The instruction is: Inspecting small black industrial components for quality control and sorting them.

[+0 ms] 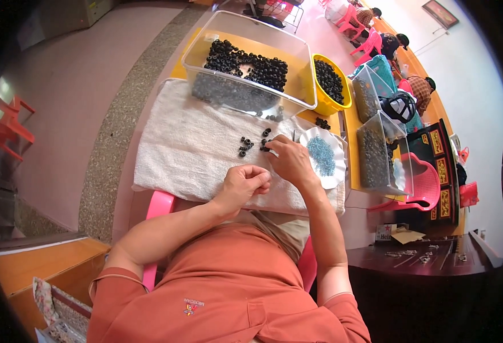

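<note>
My left hand (244, 183) rests near the front edge of a white towel (188, 148), fingers curled into a loose fist; what it holds, if anything, is hidden. My right hand (288, 160) lies farther out on the towel, fingertips pinched at a small cluster of black rings (245, 144); a thin metal tool seems to stick up from its fingers. Just right of it sits a white scalloped dish (334, 171) with small blue-grey rings (321, 154).
A clear plastic tub (300, 68) of black rings stands at the towel's far edge, a yellow bowl (320, 106) of them beside it. Clear bins (377, 151) sit to the right. Other people work at the far end. A dark wooden table (423, 260) is at right.
</note>
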Demonstrator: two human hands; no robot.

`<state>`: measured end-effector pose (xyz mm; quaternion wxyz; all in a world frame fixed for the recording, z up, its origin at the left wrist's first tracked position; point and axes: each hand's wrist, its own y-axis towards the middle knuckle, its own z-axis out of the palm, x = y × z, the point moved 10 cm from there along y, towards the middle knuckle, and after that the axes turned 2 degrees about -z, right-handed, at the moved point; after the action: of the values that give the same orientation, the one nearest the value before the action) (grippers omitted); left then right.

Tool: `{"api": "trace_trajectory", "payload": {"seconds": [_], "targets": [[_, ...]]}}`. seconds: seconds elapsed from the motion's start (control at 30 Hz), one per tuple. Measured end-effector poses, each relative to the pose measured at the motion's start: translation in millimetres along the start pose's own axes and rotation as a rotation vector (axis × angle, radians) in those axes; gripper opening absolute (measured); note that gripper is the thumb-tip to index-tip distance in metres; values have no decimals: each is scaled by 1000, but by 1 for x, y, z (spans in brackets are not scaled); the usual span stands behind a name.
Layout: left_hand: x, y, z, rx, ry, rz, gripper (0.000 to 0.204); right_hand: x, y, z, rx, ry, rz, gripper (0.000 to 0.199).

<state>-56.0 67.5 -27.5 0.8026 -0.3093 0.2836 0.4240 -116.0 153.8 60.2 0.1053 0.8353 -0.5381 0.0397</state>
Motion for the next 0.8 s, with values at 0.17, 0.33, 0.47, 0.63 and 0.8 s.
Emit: {"api": "trace_trajectory", "payload": {"seconds": [0.17,0.33,0.47,0.63,0.8], "targets": [[1,0,1,0,-12,-1,13,-2,1,5,16,22,37,20],[0,-1,-1,-9,-21,-3,13,0,-3,9,42,21,46,21],[0,-1,0,-5,-4,-3,13,4,-11,8,42,44,32,23],[1,0,0,-5,0,0,13,5,-27,1,-53,154,17,22],[-3,-2,-5,-59,-18,35,15,0,-46,-14,-181,565,48,20]]}}
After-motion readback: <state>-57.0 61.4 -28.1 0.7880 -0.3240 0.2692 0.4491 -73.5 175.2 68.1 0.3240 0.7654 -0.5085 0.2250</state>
